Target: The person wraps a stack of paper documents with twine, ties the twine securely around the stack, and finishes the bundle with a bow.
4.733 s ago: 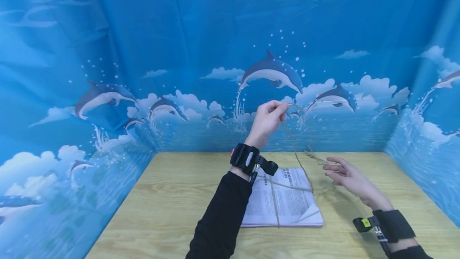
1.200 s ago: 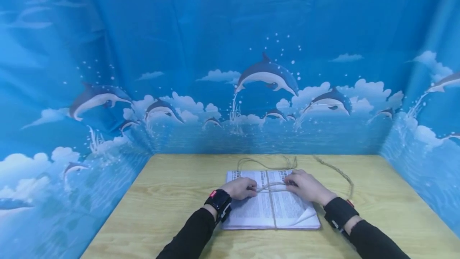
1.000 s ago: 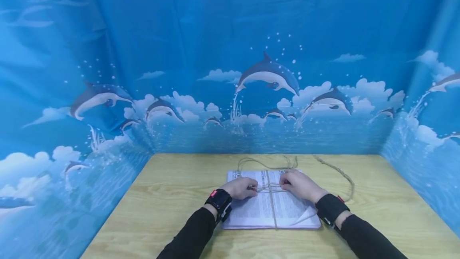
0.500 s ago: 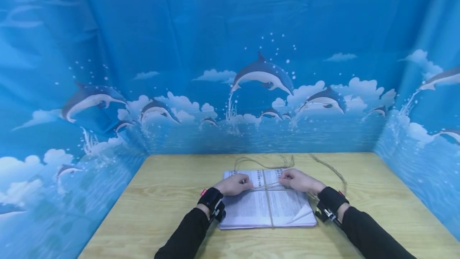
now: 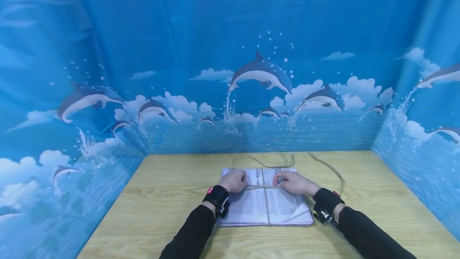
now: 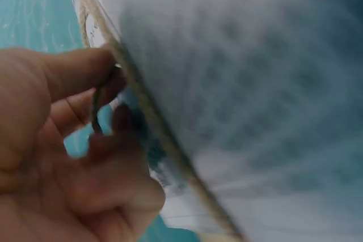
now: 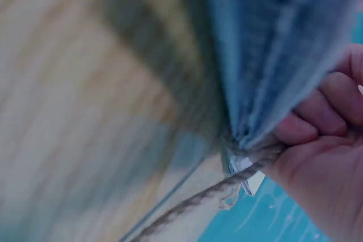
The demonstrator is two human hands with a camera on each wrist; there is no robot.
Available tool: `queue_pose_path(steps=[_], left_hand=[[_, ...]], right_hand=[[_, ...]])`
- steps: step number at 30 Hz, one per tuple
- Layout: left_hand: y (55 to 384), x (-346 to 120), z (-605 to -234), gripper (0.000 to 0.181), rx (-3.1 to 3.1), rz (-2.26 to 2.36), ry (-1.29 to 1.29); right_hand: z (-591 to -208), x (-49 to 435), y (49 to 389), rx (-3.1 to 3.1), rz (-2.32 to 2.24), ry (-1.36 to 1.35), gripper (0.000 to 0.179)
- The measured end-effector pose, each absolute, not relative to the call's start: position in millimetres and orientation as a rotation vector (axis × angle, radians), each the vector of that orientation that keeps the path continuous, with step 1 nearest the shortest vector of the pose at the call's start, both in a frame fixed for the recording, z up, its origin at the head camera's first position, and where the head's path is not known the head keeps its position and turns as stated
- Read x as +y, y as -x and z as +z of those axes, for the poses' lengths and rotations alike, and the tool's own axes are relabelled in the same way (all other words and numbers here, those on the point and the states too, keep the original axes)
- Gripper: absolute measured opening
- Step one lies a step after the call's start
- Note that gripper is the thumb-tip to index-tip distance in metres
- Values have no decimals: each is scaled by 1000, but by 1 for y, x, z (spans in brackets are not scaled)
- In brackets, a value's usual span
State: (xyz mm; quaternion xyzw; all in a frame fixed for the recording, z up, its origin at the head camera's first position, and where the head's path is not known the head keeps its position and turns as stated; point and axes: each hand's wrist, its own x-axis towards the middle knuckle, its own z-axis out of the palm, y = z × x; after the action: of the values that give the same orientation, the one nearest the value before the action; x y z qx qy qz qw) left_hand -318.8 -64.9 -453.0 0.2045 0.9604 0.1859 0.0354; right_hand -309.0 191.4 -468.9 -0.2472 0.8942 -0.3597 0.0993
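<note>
A stack of printed paper sheets [image 5: 251,211] lies flat, with one curled corner at the front right. Brown twine [image 5: 267,205] runs over it front to back and crosses a sideways strand near its middle. My left hand [image 5: 233,181] is over the stack's left part; in the left wrist view its thumb and finger pinch a strand of twine [image 6: 95,111]. Across from it, my right hand [image 5: 294,183] has curled fingers over the right part of the stack. In the right wrist view, twine [image 7: 210,194] leads up into that hand.
Loose twine [image 5: 278,166] loops on the wooden table [image 5: 161,195] behind the stack. Another length of cord [image 5: 328,164] trails at the back right. A blue dolphin-print curtain [image 5: 201,19] stands around the table's back and sides.
Earlier, my left hand held twine raised above the table, and my right was off to the right. Both came down to the stack; the strands between them now lie lower across the paper.
</note>
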Motion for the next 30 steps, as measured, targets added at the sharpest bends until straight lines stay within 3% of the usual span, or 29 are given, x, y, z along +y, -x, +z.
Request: queue_pose_path(steps=[6, 12, 18, 26, 30], left_hand=[[316, -55, -446, 44, 3082, 545, -481], [317, -49, -444, 41, 3087, 607, -350], [321, -41, -445, 31, 3065, 518, -589], [310, -24, -448, 38, 3145, 284, -830], [297, -14, -450, 23, 3175, 87, -884]], right_hand=[[-468, 186, 304, 2771, -847, 796, 13], [-469, 187, 304, 2778, -838, 853, 15], [-471, 189, 307, 2830, -920, 828, 20], [-469, 186, 308, 2808, -983, 704, 22], [-470, 185, 306, 2792, -983, 714, 22]])
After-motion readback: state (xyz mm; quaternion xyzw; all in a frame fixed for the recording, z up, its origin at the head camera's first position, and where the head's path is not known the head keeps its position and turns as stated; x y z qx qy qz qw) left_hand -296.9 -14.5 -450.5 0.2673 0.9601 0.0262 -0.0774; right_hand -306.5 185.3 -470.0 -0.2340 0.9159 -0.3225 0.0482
